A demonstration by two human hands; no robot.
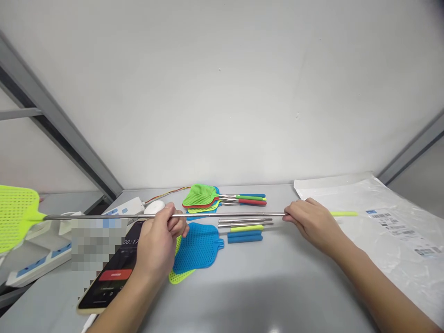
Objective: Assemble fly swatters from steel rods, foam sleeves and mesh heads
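Note:
A telescopic fly swatter (pixel 222 214) is stretched out level across the view. Its yellow-green mesh head is at the far left, and its yellow grip pokes out at the right. My left hand (pixel 161 231) is closed round the metal rod left of the middle. Near the grip end, my right hand (pixel 308 222) is wrapped round the swatter. Below the rod lie loose swatter heads, a blue one (pixel 197 248) over a yellow-green one (pixel 183 276). Beside them are metal rods (pixel 244 225), a yellow grip (pixel 247 228) and blue grips (pixel 244 237).
Several assembled swatters (pixel 201 196) are stacked near the wall (pixel 222 115). At left a phone (pixel 116 273) showing a timer lies by power strips (pixel 41 266) with plugs and cables. A white plastic mailing bag (pixel 391 254) covers the right side of the grey table (pixel 263 291).

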